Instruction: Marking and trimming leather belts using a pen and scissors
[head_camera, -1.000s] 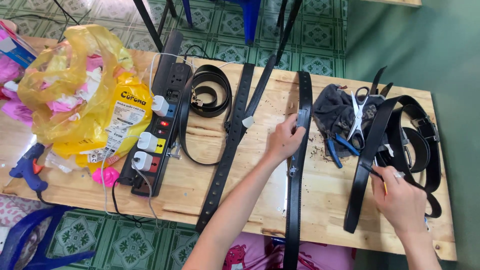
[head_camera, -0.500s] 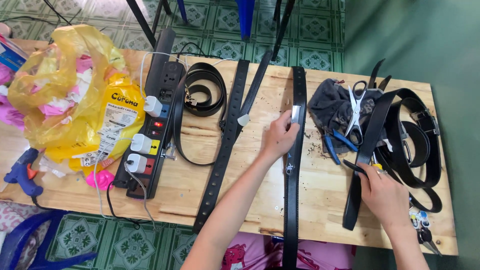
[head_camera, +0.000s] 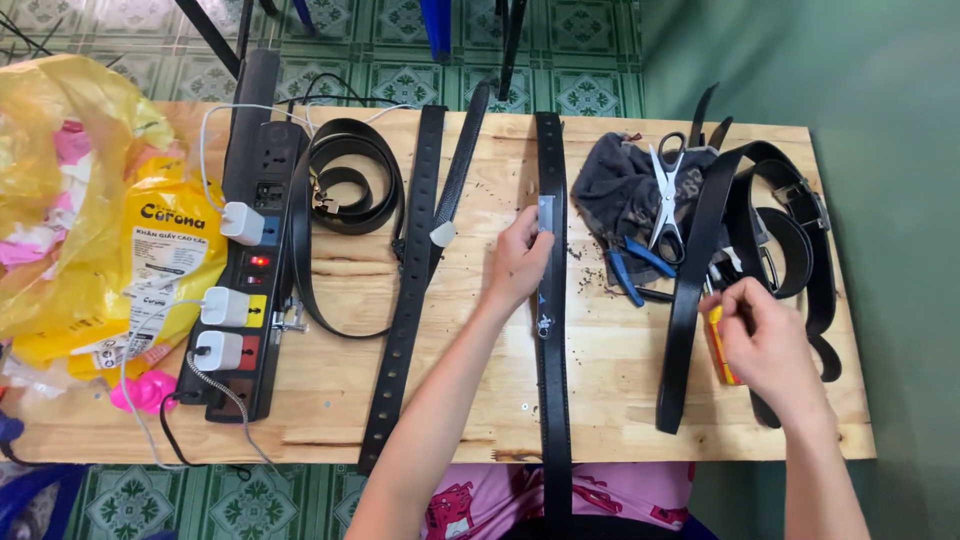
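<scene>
On the wooden table (head_camera: 620, 390) over green tiles, my left hand (head_camera: 515, 265) still pins the black belt (head_camera: 550, 400) flat at its centre; right of that belt, my right hand (head_camera: 765, 340) has lifted off the scissors (head_camera: 665, 200), fingers now closed round a small yellow-orange tool (head_camera: 720, 345).

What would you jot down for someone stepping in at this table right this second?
Left hand: pressing on the long black belt that runs across the middle of the wooden table, fingers beside a small grey tag.
Right hand: gripping a small orange and yellow thing, too covered to tell what.
Nearby: scissors and blue-handled pliers by a dark cloth; more belts piled on the right.
Done or left: can't be judged from this view.
</scene>
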